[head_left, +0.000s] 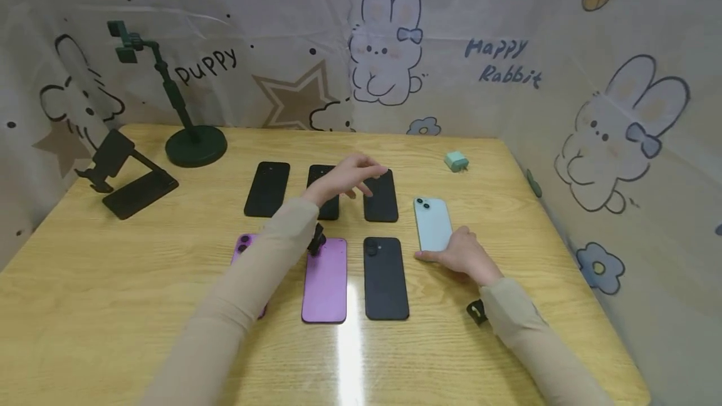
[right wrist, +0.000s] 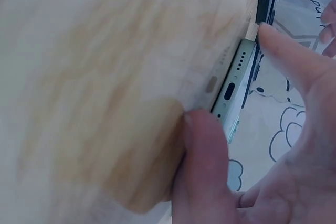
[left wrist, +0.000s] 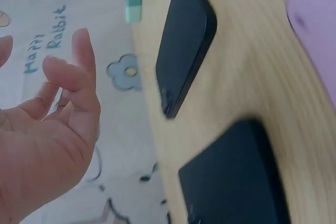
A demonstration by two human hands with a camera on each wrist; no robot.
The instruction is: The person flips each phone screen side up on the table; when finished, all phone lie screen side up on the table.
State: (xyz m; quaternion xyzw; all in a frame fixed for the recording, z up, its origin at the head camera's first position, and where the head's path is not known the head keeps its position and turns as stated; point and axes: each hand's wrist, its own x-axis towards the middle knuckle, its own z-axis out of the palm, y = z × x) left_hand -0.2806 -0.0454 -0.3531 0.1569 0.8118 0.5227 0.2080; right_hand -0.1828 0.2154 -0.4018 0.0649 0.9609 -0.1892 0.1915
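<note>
Closest to you on the yellow wooden surface (head_left: 451, 343), to the left of your right fingers, lie a dark gray phone (head_left: 387, 284), a shiny purple phone (head_left: 325, 284) and a second purple phone (head_left: 244, 246), which your left sleeve partly hides from the head camera.

A bit farther out is your right hand (head_left: 465, 255). It holds the near end of the pale blue phone (head_left: 431, 224), with the thumb at one side and a finger at the other. I cannot tell if that phone is lifted a tiny bit.

Next comes your left hand (head_left: 350, 179). Its fingers are spread, loosely bent, and hold nothing. They hang over a plain black phone (head_left: 381, 202). Another black phone (head_left: 329, 210) peeks out under your left wrist, and a third black phone (head_left: 267, 188) lies to the left of it.

Well to the left of your left fingers is a black folding stand (head_left: 140, 194). Past your right fingers sits a small mint-green charger (head_left: 456, 161). Far to the left stands a tall dark green holder (head_left: 176, 98).

My guess is that six phones are done, as they lie flat in two rows of three. The pale blue one, to the right of your thumb's tip, seems to be what is left.
</note>
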